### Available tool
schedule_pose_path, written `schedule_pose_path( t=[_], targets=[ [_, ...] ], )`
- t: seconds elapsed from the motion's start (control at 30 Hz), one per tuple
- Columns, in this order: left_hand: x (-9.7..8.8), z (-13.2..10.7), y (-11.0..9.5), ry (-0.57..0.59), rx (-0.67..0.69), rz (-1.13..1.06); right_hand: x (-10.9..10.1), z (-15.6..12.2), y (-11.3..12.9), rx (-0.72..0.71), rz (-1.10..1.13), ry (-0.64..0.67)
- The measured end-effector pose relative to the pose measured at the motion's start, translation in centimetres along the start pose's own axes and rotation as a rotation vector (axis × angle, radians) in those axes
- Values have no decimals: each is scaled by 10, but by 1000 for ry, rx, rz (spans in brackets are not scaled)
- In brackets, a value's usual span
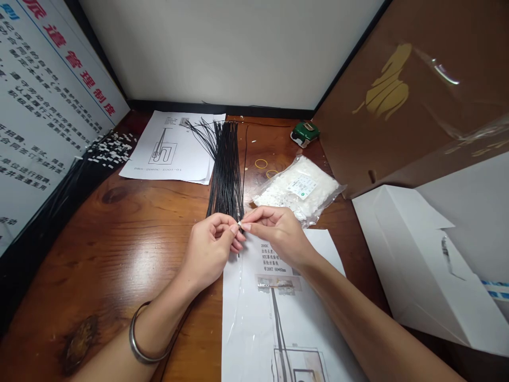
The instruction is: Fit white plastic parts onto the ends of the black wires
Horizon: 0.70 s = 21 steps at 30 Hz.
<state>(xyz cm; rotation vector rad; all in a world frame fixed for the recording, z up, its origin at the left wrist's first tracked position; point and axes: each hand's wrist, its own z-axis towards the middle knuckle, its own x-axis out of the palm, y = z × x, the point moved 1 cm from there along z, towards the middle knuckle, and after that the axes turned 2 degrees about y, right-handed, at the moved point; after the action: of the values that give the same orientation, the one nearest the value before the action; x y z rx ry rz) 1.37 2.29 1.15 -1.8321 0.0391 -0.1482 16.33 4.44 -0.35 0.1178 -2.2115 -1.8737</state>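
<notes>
Both hands meet fingertip to fingertip at the near end of a bundle of thin black wires (226,170). My left hand (212,246) is closed in a pinch on a black wire, part of which runs down beside the forearm. Between the fingertips of my right hand (278,233) is a small white connector (239,225), touching the left fingertips. The fingers cover most of it, so whether the wire sits inside the connector cannot be made out. Just beyond the right hand lies a clear plastic bag (298,188) full of small white pieces.
A printed drawing sheet (254,329) lies under the right forearm, another paper (143,159) behind left. Wires with white ends (113,148) pile along the left. A green tape measure (305,133) and yellow rubber bands (261,164) sit at the back. Boxes (425,265) border the right.
</notes>
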Motion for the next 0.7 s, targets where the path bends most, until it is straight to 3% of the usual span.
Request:
schedule_pose_path(
  t=[0.7],
  targets=[
    [2, 2, 3, -59, 23, 12, 5, 0, -1, -18, 15, -46]
  ],
)
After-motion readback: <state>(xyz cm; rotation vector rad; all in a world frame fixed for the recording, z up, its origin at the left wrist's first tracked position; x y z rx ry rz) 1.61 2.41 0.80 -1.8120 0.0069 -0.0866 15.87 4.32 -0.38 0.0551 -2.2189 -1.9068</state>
